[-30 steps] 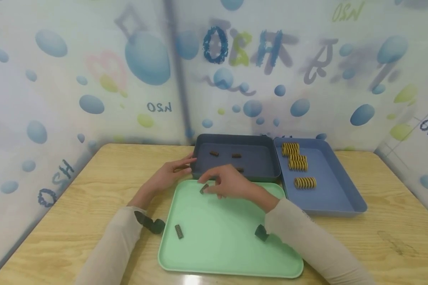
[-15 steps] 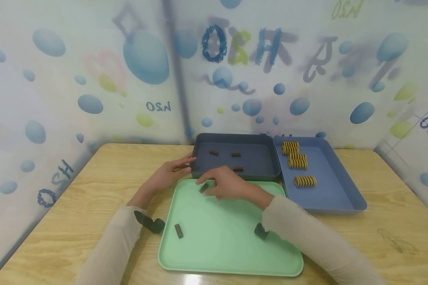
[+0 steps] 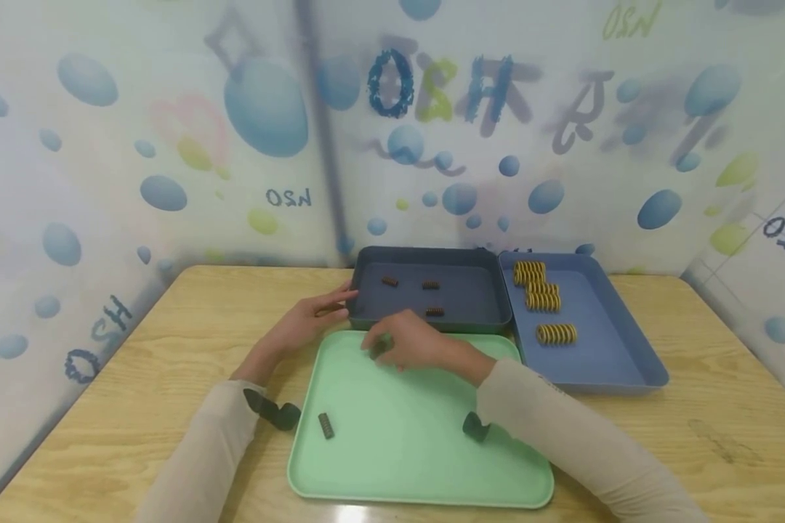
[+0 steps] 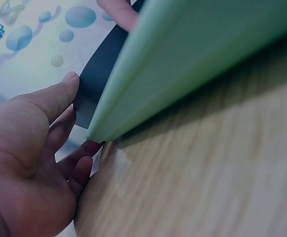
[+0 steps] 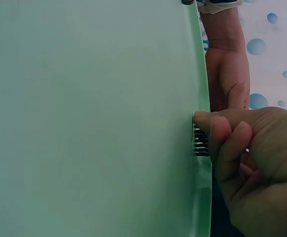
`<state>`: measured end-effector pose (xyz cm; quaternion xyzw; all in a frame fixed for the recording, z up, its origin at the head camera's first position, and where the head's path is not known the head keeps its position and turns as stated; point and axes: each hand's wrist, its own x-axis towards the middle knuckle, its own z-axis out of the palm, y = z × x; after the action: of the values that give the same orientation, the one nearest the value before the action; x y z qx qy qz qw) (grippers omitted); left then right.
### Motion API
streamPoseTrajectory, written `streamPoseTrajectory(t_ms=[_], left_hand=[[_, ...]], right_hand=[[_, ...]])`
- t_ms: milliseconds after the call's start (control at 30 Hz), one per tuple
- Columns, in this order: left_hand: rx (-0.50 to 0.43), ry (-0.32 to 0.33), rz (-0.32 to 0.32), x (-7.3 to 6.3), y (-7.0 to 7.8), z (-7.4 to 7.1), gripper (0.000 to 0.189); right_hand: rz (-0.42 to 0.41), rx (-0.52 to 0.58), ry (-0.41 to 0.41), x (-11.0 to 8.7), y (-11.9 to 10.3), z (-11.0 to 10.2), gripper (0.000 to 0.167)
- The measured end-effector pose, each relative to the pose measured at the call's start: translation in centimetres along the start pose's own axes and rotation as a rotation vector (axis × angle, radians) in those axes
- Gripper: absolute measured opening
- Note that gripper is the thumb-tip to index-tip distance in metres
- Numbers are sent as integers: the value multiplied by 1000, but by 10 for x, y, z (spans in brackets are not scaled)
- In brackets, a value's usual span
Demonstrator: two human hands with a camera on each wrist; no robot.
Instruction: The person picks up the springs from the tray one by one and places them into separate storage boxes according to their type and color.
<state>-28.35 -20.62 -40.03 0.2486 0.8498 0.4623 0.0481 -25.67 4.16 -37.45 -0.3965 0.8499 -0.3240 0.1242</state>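
Note:
My right hand (image 3: pixel 411 341) is over the far-left edge of the green tray (image 3: pixel 419 436), thumb and finger curled in at a small dark coil spring (image 5: pixel 201 142). In the right wrist view the spring sits by the tray's raised rim, thumb tip at its end, partly covered by the hand. My left hand (image 3: pixel 307 319) rests with loosely extended fingers against the left side of the dark blue-grey tray (image 3: pixel 458 265); its thumb reaches the tray's wall in the left wrist view. Another small dark spring (image 3: pixel 325 426) lies on the green tray's left side.
Three small dark springs, one (image 3: pixel 430 285) near the middle, lie in the dark tray. Right of it stands a lighter blue tray (image 3: pixel 602 363) with several larger yellow springs (image 3: pixel 556 334). All the trays share a wooden table (image 3: pixel 170 341) before a patterned wall.
The right thumb and finger have drawn in around the small spring at the green tray's far edge, covering more of it. The left hand has stayed at the dark tray.

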Motion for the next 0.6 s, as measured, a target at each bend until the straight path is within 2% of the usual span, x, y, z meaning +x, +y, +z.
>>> streamPoseTrajectory(t_ms=[267,533,600], left_hand=[[15,8,-26,1,0,0,44],[-27,-5,-45,-5,27,-1,43],[-27,-7,-47,-5,24,-1,43]], right_hand=[[4,31,-17,-2,5,2,25],[44,75,-46,-9,10,-3,26],[48,89,-48,-12,11,-5,26]])
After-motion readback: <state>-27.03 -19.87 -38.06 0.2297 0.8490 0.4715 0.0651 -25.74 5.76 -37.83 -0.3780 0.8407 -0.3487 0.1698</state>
